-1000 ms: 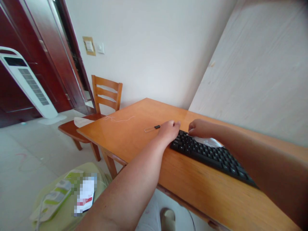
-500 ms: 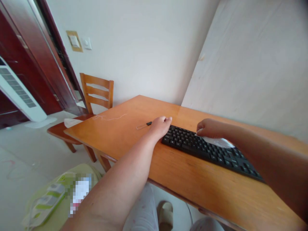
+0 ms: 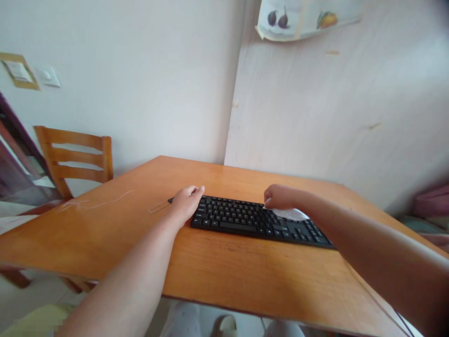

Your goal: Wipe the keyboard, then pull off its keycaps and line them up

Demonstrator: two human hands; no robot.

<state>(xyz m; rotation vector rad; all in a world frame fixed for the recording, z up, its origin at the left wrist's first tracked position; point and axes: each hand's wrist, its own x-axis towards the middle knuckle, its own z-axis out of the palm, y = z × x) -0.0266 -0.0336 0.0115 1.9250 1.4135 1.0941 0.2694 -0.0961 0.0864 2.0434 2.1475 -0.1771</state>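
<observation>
A black keyboard [image 3: 238, 215] lies flat on the wooden table. Its left end is gripped by my left hand [image 3: 187, 202], thumb towards the back edge; the other fingers are mostly hidden. My right hand [image 3: 278, 196] is closed round a white tissue [image 3: 291, 214] over the keyboard's right half. Part of the tissue hangs out under the wrist and rests on or just above the keys. The right forearm covers the keyboard's far right end. Just left of my left hand lies a small black object with a thin pale loop [image 3: 157, 207].
A tangled white thread [image 3: 101, 202] lies on the left part of the wooden table [image 3: 224, 271]. A wooden chair [image 3: 77, 154] stands at the left edge. The wall [image 3: 298, 117] rises behind the table, with a fruit picture [image 3: 305, 21] on it.
My view has swung to the right and up, bringing the fruit picture in. Both hands keep their holds, the left on the keyboard's end and the right on the tissue.
</observation>
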